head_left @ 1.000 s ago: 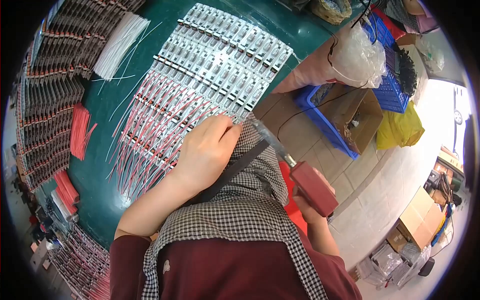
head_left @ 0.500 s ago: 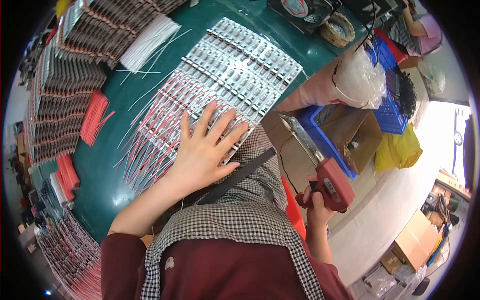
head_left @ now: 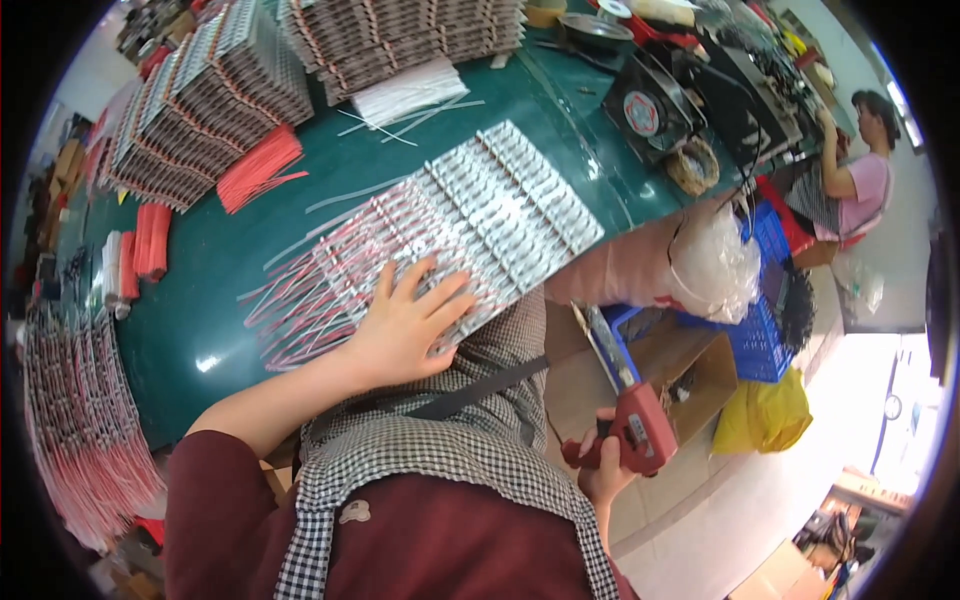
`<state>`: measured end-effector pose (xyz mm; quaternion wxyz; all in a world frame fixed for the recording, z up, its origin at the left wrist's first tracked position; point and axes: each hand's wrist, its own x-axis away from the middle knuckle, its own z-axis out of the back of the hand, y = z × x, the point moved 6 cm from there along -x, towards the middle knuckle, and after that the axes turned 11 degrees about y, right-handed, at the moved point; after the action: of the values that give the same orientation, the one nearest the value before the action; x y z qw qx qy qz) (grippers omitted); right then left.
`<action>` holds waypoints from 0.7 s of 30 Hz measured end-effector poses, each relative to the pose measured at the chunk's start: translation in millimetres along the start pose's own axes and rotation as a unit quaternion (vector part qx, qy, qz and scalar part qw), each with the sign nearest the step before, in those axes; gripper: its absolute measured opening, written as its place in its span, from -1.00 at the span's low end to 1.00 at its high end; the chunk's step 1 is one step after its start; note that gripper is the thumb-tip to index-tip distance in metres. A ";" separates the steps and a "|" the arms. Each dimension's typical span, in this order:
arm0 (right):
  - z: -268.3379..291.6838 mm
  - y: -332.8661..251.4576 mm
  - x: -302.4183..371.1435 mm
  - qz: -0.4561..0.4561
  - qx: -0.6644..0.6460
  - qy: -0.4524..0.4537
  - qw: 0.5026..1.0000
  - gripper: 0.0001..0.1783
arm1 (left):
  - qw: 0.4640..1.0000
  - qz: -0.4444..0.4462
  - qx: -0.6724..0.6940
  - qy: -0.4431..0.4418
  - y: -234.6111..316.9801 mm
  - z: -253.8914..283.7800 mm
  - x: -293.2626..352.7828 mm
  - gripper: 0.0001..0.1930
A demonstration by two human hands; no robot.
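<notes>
My left hand (head_left: 408, 325) lies flat with spread fingers on the near part of a silvery panel of small circuit boards (head_left: 515, 205). The panel rests on the green table (head_left: 200, 330) at its near edge. Thin red and white wires (head_left: 295, 305) fan out from its left side, and their inner ends run over the boards. Down to the right, off the table, my right hand (head_left: 605, 475) is closed around the handle of a red pistol-grip tool (head_left: 640, 430). The tool's long metal nose (head_left: 603, 345) points up and away, apart from the panel.
Behind the panel lie white wires (head_left: 415, 92) and red wires (head_left: 262, 168), beside tall stacks of panels (head_left: 215, 90). A black fan (head_left: 650, 105) and small basket (head_left: 692, 165) stand far right. Below are a cardboard box (head_left: 695, 380) and yellow bag (head_left: 765, 412). Another person (head_left: 860, 185) sits beyond.
The view has tilted up, showing more of the far table and the other person. My left hand stays on the panel, and my right hand still holds the tool low at the right.
</notes>
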<state>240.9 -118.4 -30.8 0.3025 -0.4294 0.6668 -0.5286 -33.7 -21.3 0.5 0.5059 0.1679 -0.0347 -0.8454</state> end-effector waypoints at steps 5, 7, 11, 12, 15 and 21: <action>3.3 -18.3 -3.6 -0.063 -0.005 0.002 0.998 -0.46 | 1.000 -0.005 0.005 -0.030 -0.2 12.8 30.3 -0.38; -0.3 -23.3 -13.8 -0.073 -0.009 0.002 0.997 -0.42 | 0.999 -0.018 0.016 -0.048 2.8 21.9 28.2 -0.35; 5.6 -34.3 -25.8 -0.056 -0.002 0.028 0.998 -0.40 | 0.976 0.055 -0.045 0.203 -56.1 77.6 -27.0 -0.67; 15.4 -29.5 -31.2 -0.048 0.013 0.022 0.998 -0.40 | 0.966 0.116 0.010 0.231 -84.4 85.8 -43.8 -0.81; 8.2 -34.9 -33.9 -0.019 0.012 0.025 0.999 -0.42 | 0.977 0.147 0.052 0.145 -130.7 59.2 -53.4 -0.91; 7.0 -32.1 -16.0 0.057 0.029 0.083 0.994 -0.49 | 0.953 0.288 0.056 -0.074 -161.8 40.4 -50.6 -0.85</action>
<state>262.1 -109.6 -2.4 0.2880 -0.3363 0.6976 -0.5634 -161.3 96.7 14.1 0.7136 0.1155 -0.1666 -0.6705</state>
